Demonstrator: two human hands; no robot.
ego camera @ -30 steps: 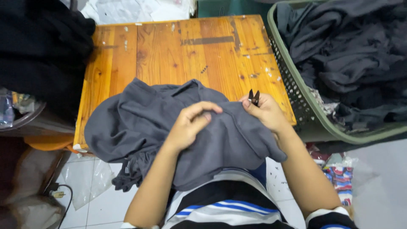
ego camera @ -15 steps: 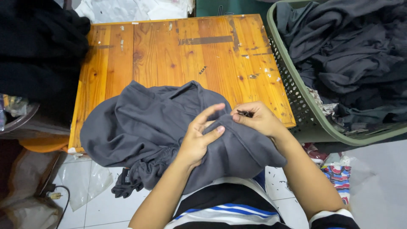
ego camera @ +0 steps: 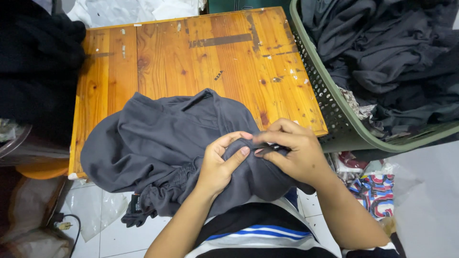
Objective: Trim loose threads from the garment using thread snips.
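head view, looking straight down: a dark grey garment (ego camera: 158, 143) lies bunched over the near edge of the wooden tabletop (ego camera: 191, 57) and spills toward the person's lap; the left hand (ego camera: 222, 162) is clenched on a raised fold of the fabric, thumb pressing the cloth up from beneath, fingers curled over the ridge; the right hand (ego camera: 291, 150) is closed around a small dark tool (ego camera: 271, 147), probably thread snips, only a sliver of which shows between thumb and forefinger; its tip meets the pinched fold at the point where the two hands touch. change since the earlier frames: one second ago the right hand held the tool upright and apart from the cloth, at the tabletop's right edge, while the left hand lay flat on the garment; half a second ago the hands were converging; now both are together on one spot, and the tool is lowered to the fabric. judgement: the work has passed from locating a spot to acting on it, most likely trimming a loose thread; the cut itself cannot be seen. surroundings: a green perforated basket (ego camera: 334, 114) full of dark garments stands at the right, just beside the tabletop; a black cloth pile (ego camera: 33, 67) sits at the left; a tiled floor (ego camera: 110, 229) shows below.
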